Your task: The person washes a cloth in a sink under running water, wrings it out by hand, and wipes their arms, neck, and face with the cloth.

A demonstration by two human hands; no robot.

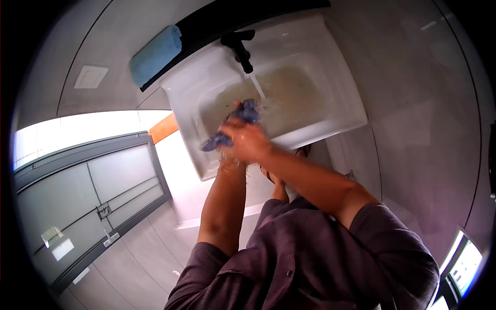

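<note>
A wet, blue-grey cloth [250, 110] is bunched between my two hands over the near left part of the white sink [338, 98]. My right hand [247, 140] lies across the top, its fingers closed on the cloth and slightly smeared by motion. Underneath, my left hand [238, 104] holds the cloth from below; most of it is hidden, and only a bit of finger shows past the far side. One end of the cloth [217, 141] sticks out to the left. Water drips and splashes around my wrists.
Water runs from a black faucet [238, 50] into cloudy water [289, 98] in the basin. A rolled light-blue towel [156, 56] lies on a black ledge [217, 20] behind. A grey-framed door [93, 191] stands at the left, and tiled walls surround the sink.
</note>
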